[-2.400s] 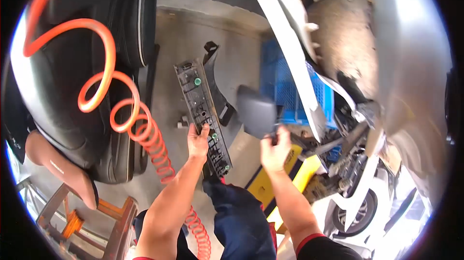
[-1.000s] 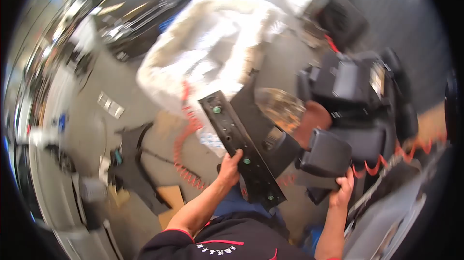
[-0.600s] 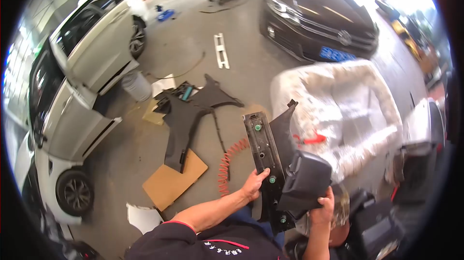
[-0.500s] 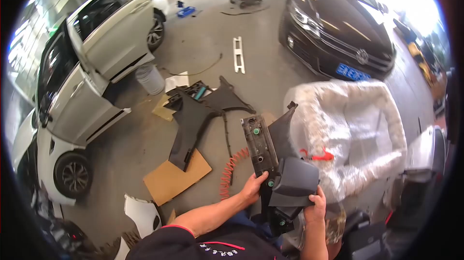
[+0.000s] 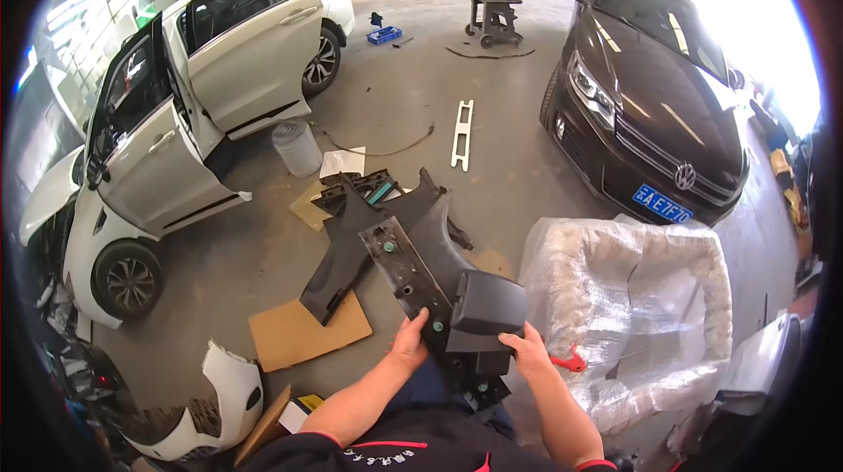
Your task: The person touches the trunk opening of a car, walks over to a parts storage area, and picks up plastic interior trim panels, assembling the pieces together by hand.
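Both hands hold a dark grey plastic car trim panel (image 5: 489,303) in front of my body. It has a long strip with several green clips and a smooth, boxy raised section. My left hand (image 5: 407,342) grips the strip's left edge, thumb on top. On the other side, my right hand (image 5: 527,351) grips the edge beside the boxy section, its thumb on the face. The fingers underneath are hidden. Close to my right hand is a red tool or handle (image 5: 571,360), of unclear kind. Beyond the panel, more dark trim pieces (image 5: 347,230) lie on the floor.
A large bubble-wrapped part (image 5: 632,314) stands on the right. A white car (image 5: 237,59) with open front door is at left, a dark car (image 5: 641,94) at right. Cardboard (image 5: 309,331), a white bumper (image 5: 230,389), a bucket (image 5: 297,149) and a wheeled cart (image 5: 494,11) are around.
The trim panel has swung left, away from the wrapped part, with both hands still on it. My view has tilted up, showing more of the cars and background.
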Tool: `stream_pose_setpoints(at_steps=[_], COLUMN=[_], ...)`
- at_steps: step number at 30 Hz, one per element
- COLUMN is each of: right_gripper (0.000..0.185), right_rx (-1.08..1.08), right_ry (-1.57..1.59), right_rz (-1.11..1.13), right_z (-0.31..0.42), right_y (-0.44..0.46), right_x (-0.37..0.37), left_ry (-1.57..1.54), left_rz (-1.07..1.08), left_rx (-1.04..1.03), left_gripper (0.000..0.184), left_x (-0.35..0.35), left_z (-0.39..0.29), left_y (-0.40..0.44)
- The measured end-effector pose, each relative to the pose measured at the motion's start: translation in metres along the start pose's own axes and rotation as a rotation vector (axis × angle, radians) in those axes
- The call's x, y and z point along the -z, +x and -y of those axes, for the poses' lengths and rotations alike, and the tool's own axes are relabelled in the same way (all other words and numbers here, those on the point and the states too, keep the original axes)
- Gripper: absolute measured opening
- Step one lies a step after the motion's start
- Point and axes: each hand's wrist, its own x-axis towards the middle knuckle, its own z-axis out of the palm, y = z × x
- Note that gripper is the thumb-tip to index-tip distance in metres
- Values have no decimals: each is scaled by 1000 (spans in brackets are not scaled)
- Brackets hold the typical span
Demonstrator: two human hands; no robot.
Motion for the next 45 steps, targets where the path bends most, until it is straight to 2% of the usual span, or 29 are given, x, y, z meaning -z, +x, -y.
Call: stream_pose_setpoints(at_steps=[1,3,4,6,10,14,17,18,20,23,24,27,28,30,32,34,35,38,40,42,44,45], right_gripper=[49,49,49,51,53,54,54,53,53,58,58,80,80,78,78,80,81,82,78,80,86,87], right_rx=[-8,-184,-192,-73,-83,-73,-21,9,38,-123,-113,184,201,378,356,329,306,381,451,398,352,258], right_ry=[-19,-81,-102,-157,-246,-338,-411,-568,-509,-451,-443,-734,-735,-796,-830,-1006,-1073,-1211,-1232,-1059,-1033,-942], right_rz=[15,13,41,79,122,102,84,23,-19,-60,-59,-144,-134,-188,-138,-45,-36,119,217,355,502,541], right_z=[9,33,43,57,72,77,94,89,96,158,175,212,219,231,245,255,260,257,258,247,244,249], right_y=[7,33,50,81,171,293,397,437,495,541,561,604,619,644,668,696,708,766,804,857,906,915], right_x=[-2,-20,-30,-44,-48,-51,-67,-63,-62,-96,-105,-122,-132,-153,-170,-185,-190,-182,-181,-190,-208,-225], left_ry=[-16,-42,-46,-91,-138,-196,-214,-225,-218,-213,-212,-239,-270,-318,-366,-316,-309,-421,-492,-630,-663,-660], left_rz=[-8,-30,-43,-91,-150,-134,-203,-229,-195,-245,-274,-185,-131,-121,-121,-177,-214,-236,-229,-249,-275,-228], left_rx=[-27,-83,-113,-142,-148,-119,-78,-49,-21,17,33,32,37,32,32,14,-29,-123,-169,-259,-464,-517], left_gripper=[27,27,27,27,29,33,34,35,34,32,32,31,31,32,34,51,52,51,42,34,34,33], left_x=[-4,-13,-17,-21,-28,-20,-14,-21,-34,-69,-85,-94,-91,-93,-98,-106,-116,-122,-111,-103,-109,-107], left_z=[-2,-10,-16,-25,-48,-80,-108,-121,-147,-189,-206,-239,-247,-263,-277,-293,-301,-308,-302,-304,-316,-321], left_y=[6,21,32,58,127,233,331,366,435,473,488,535,553,577,594,602,603,618,642,666,677,680])
